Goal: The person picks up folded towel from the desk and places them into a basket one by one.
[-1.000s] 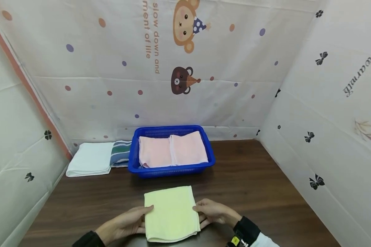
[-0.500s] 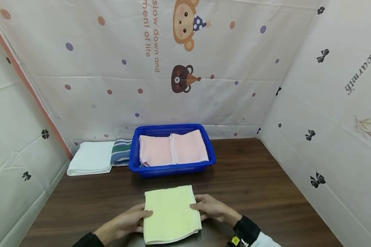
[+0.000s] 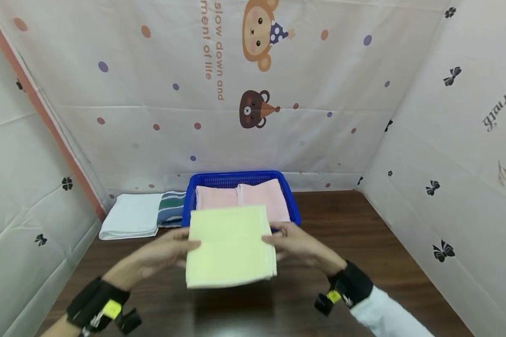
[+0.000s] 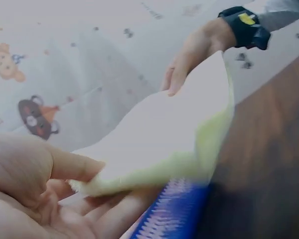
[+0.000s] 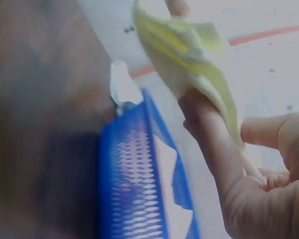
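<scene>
Yellow cloth (image 3: 229, 248) has risen toward the blue basket (image 3: 236, 179), left hand (image 3: 164, 252) and right hand (image 3: 296, 243) each pinching one side

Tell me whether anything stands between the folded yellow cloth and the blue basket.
Nothing visible does. The left hand and right hand hold the folded yellow cloth by its sides; pink cloth lies inside the blue basket, not in between.

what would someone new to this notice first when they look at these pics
Probably the folded pale yellow cloth, pinched between the left hand and the right hand above the dark wooden table. Next, perhaps the bright blue basket beyond it, with pink cloth inside, and the brown bear print on the backdrop.
</scene>
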Demonstrator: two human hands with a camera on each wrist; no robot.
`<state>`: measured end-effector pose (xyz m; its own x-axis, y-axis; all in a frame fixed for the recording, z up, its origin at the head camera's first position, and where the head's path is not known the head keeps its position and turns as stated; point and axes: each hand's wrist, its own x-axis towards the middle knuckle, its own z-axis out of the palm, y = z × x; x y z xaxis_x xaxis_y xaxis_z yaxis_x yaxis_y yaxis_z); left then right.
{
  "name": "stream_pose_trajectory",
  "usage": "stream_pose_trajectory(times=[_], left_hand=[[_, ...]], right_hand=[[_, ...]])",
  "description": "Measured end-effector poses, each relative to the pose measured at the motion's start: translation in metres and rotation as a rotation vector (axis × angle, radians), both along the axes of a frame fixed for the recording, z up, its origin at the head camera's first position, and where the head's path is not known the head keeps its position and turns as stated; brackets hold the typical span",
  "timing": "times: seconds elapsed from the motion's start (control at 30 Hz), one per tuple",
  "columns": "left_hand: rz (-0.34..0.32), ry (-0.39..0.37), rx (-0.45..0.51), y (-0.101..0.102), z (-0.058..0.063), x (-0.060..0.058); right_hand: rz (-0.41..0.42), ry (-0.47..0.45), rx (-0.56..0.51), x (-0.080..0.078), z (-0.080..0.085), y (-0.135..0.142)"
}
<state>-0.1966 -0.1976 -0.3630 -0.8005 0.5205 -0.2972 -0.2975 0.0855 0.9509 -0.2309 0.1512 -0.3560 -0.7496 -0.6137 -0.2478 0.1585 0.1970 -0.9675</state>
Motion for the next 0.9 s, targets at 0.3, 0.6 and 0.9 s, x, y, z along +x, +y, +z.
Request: stream_pose_trajectory(times=[0.3, 0.6, 0.9], left_hand=[[0.198, 0.105, -0.278, -0.012, 0.018, -0.113], [0.327, 0.148, -0.573, 0.012, -0.004, -0.146], [0.124, 0.297, -0.997, 0.031, -0.015, -0.162]], right_hand=[[-0.132, 0.137, 0.280, -0.115, 0.036, -0.056], [-0.212, 0.001, 0.488, -0.151, 0.001, -0.085], [-0.200, -0.102, 0.611, -0.161, -0.022, -0.082]])
